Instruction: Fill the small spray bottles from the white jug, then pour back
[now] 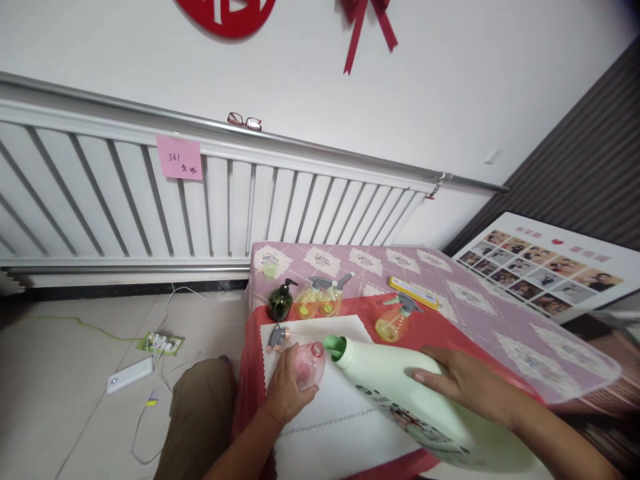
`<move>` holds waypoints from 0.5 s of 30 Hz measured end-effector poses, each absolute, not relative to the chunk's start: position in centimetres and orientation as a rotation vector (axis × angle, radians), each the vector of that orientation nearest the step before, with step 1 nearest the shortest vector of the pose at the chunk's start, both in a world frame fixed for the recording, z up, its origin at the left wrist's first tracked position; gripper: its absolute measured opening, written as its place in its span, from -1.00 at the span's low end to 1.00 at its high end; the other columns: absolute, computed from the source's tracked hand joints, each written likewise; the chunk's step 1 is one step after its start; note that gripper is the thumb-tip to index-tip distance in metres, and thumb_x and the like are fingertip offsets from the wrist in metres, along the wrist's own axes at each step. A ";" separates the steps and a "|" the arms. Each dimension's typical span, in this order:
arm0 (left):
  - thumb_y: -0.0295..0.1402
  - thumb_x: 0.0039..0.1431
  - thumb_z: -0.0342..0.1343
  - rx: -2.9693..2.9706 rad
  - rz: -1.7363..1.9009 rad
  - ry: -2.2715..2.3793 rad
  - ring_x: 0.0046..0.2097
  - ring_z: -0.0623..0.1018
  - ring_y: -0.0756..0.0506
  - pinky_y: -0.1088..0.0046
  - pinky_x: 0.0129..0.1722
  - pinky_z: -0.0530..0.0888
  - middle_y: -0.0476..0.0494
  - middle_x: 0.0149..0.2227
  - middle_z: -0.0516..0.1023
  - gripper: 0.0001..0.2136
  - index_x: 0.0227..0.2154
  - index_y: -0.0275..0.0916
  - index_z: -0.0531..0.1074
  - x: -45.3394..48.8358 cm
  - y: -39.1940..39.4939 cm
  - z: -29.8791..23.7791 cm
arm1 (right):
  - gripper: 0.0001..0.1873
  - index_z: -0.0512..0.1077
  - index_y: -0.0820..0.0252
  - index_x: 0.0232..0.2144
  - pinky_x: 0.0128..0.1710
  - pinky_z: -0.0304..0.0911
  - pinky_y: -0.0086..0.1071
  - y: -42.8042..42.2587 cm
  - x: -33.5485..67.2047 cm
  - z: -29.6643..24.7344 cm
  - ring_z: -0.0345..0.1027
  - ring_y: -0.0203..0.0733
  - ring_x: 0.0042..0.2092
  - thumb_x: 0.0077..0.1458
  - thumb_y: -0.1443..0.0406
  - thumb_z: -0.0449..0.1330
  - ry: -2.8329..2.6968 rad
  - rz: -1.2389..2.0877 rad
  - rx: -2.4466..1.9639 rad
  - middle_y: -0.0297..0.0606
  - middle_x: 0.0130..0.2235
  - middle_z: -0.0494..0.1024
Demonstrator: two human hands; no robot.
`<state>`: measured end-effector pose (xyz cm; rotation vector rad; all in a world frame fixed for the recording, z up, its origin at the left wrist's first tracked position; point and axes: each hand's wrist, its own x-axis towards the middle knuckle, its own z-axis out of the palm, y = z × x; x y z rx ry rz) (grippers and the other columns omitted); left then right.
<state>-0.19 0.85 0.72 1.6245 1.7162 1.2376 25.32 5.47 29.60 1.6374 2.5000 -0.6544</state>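
Left hand (286,392) has its grip curled round a pink bottle (312,365), right hand (465,380) is wrapped over a big tipped jug (385,373), green spout (335,347) just off the pink bottle's 3 o'clock. Dark pump bottle (279,304) at its 11.

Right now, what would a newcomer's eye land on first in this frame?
The big pale green jug at lower right, tilted in the right hand, its green spout close to the mouth of the clear pink bottle in the left hand. Next, the red disc and red ribbon high on the white wall, then the bright red cloth around the white sheet below.
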 end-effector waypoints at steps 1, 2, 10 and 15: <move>-0.28 -0.16 0.23 1.629 1.233 1.719 0.27 0.23 -0.35 0.05 0.25 0.22 -0.41 0.22 0.25 -0.15 0.23 -0.36 0.05 -0.2 0.8 0.8 | -0.48 0.45 0.15 -0.37 -0.36 0.29 -0.32 5.6 25.3 29.7 0.46 -0.06 -0.32 0.09 -0.15 0.02 2.504 -0.619 1.628 -0.19 -0.34 0.60; -0.29 -0.16 0.22 1.634 1.230 1.724 0.26 0.24 -0.35 0.05 0.25 0.22 -0.41 0.22 0.26 -0.15 0.23 -0.35 0.05 -0.2 0.8 0.8 | -0.48 0.45 0.14 -0.38 -0.36 0.28 -0.32 5.7 25.3 29.8 0.46 -0.07 -0.32 0.10 -0.15 0.02 2.507 -0.599 1.617 -0.19 -0.34 0.60; -0.28 -0.19 0.23 1.644 1.206 1.727 0.24 0.26 -0.36 0.08 0.24 0.22 -0.39 0.19 0.28 -0.15 0.23 -0.30 0.07 -0.2 0.9 0.9 | -0.50 0.46 0.14 -0.39 -0.39 0.27 -0.29 6.5 24.9 30.2 0.46 -0.07 -0.35 0.08 -0.15 0.06 2.499 -0.565 1.580 -0.21 -0.37 0.60; -0.28 -0.19 0.24 1.639 1.213 1.715 0.24 0.25 -0.37 0.03 0.22 0.22 -0.39 0.19 0.28 -0.15 0.23 -0.27 0.05 -0.2 0.9 0.9 | -0.52 0.48 0.10 -0.40 -0.37 0.28 -0.26 7.0 24.5 30.2 0.47 -0.04 -0.34 0.07 -0.14 0.07 2.503 -0.496 1.558 -0.21 -0.37 0.60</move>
